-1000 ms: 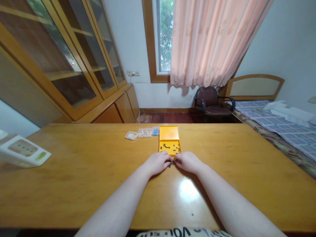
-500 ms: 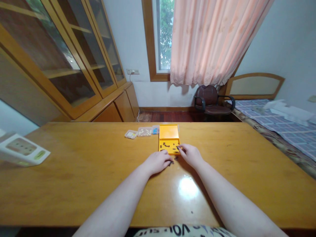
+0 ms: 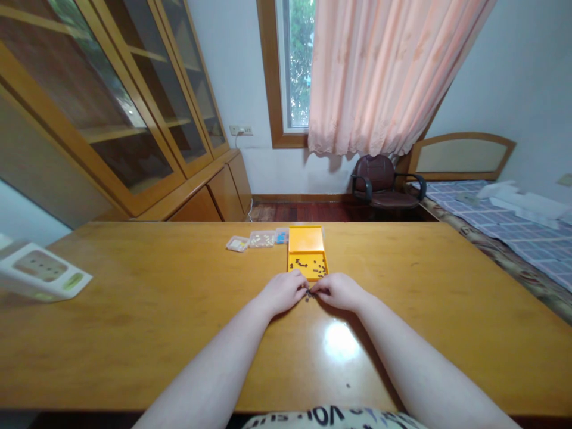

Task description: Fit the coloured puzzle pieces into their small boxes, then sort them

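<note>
Black letters run along the white garment at the bottom edge of the view, below the wooden table, but they are cut off and cannot be read for certain. The white box at the table's left end bears green and brown markings too small to read.

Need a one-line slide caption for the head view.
Both hands, left hand and right hand, meet over tiny dark pieces before an open orange case on a wooden table.

Even, soft daylight from window at top centre. Bright glare patch on glossy counter at lower centre. Wide-angle distortion bends frame edges. Focus sharp centrally; small parts too tiny to resolve.
</note>
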`<action>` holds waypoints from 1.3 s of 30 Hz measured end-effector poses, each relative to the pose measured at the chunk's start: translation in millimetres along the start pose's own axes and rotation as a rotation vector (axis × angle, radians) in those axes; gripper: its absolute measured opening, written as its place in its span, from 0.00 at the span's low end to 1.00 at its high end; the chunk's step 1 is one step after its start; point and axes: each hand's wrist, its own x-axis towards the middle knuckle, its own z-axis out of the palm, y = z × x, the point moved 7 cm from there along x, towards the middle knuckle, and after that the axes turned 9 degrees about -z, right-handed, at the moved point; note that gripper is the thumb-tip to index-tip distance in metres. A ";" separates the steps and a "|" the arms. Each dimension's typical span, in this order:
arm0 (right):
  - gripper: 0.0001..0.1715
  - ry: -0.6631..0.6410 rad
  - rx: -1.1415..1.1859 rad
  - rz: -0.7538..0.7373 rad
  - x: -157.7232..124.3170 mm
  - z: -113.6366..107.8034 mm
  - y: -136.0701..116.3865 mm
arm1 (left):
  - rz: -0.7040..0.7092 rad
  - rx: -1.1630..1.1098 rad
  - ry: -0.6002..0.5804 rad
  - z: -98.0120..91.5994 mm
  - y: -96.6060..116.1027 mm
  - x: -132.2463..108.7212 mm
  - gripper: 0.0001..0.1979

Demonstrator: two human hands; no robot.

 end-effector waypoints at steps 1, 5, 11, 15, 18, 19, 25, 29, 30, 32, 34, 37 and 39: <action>0.16 -0.008 0.001 -0.006 0.3 0.6 -0.2 | -0.009 0.000 0.005 -0.9 -0.7 0.1 0.09; 0.15 -0.026 -0.015 -0.013 1.8 1.6 -1.4 | -0.043 -0.002 0.015 -3.5 -3.1 0.1 0.10; 0.14 -0.018 -0.073 0.002 3.3 2.8 -1.1 | -0.073 0.006 0.041 -4.8 -8.5 0.4 0.10; 0.14 -0.009 -0.081 0.004 2.8 2.8 -0.4 | -0.076 0.008 0.050 -4.4 -12.6 0.4 0.10; 0.13 0.052 -0.064 0.013 1.6 -2.0 0.7 | -0.046 0.001 0.035 -3.4 -12.2 -0.2 0.09; 0.13 0.087 -0.053 0.023 1.0 -4.6 1.9 | -0.024 -0.002 0.026 -2.8 -11.0 -0.5 0.09; 0.15 0.341 -0.031 0.248 -6.8 -22.4 24.9 | 0.071 0.011 -0.044 4.6 -4.7 -1.7 0.10; 0.14 0.271 -0.030 0.263 -7.8 -21.7 28.7 | 0.063 0.006 -0.060 7.1 -4.7 -0.8 0.09; 0.13 0.212 -0.010 0.223 -6.8 -18.5 26.4 | 0.059 0.006 -0.064 7.5 -4.6 -0.6 0.09; 0.11 0.106 0.027 0.144 -5.9 -12.3 21.4 | 0.052 0.011 -0.071 8.1 -4.1 -0.1 0.08; 0.10 0.067 0.033 0.110 -6.6 -10.2 19.4 | 0.051 0.022 -0.071 8.2 -3.3 0.4 0.08; 0.11 0.061 0.004 0.111 -7.4 -10.3 20.0 | 0.057 0.039 -0.067 7.8 -2.7 0.9 0.08; 0.12 0.040 -0.020 0.113 -7.0 -9.3 19.8 | 0.060 0.037 -0.076 7.1 -3.4 0.7 0.07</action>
